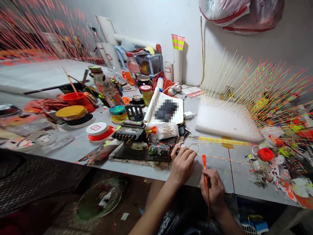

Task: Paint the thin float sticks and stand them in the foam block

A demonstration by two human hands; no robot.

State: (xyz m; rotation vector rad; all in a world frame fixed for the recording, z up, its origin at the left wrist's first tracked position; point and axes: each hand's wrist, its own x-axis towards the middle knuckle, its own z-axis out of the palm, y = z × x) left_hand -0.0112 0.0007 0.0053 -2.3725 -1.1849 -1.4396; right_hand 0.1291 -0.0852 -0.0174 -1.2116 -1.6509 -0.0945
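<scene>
Red-framed labels mark one white lid [96, 128] at centre left and one white cup [168, 69] at upper centre; their lettering is too small to read. Two plastic bags [225, 11] hang at upper right, above one white foam block [225, 116] bristling with too many thin sticks [220, 76] to count. At lower centre right, the right hand [213, 185] pinches one orange-coated brush [204, 160], tip upward. The left hand [184, 163] curls beside a paint-speckled black cylinder [159, 148], near one red-and-green banded stick [220, 157]; whether its fingers grip anything I cannot tell. Behind the cylinder, one cotton-swab pack [167, 131] crowds the bench [215, 171].
</scene>
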